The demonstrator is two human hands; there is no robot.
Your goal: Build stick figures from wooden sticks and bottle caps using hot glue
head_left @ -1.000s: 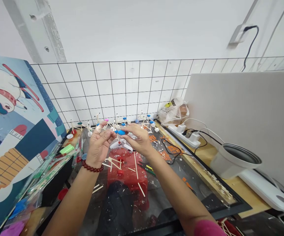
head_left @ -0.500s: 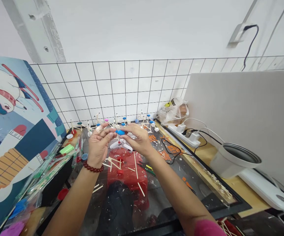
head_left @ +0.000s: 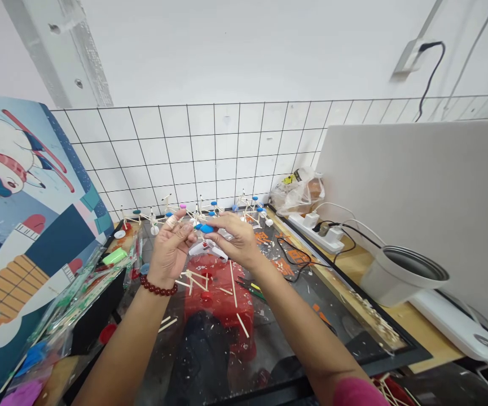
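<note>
Tiled wall [head_left: 214,152] runs behind the counter [head_left: 413,354], glass top w/ black frame. Big cartoon panel [head_left: 27,225] stands on L side, grey-white board [head_left: 417,197] on R. Counter R side: white pot [head_left: 404,276], power strip [head_left: 315,231] w/ black cables, plastic bag [head_left: 298,192]. L side: clear packs [head_left: 83,293], contents hard to make out. Red object [head_left: 218,299] shows under the glass, can't tell what.

Matchstick frames [head_left: 250,213] w/ blue and pink clay joints stand along the wall, past the hands. Loose sticks [head_left: 235,287] lie below the hands. White plastic tool [head_left: 207,249] sits just under them.

R hand [head_left: 237,239] is raised, grip closed on blue clay blob [head_left: 205,228], held in the air between both hands. L hand [head_left: 170,251] is raised just beside it, fingers curled; can't tell if they touch the blob. Tape [head_left: 170,221] on an L finger, bead bracelet [head_left: 158,285] on L wrist.
</note>
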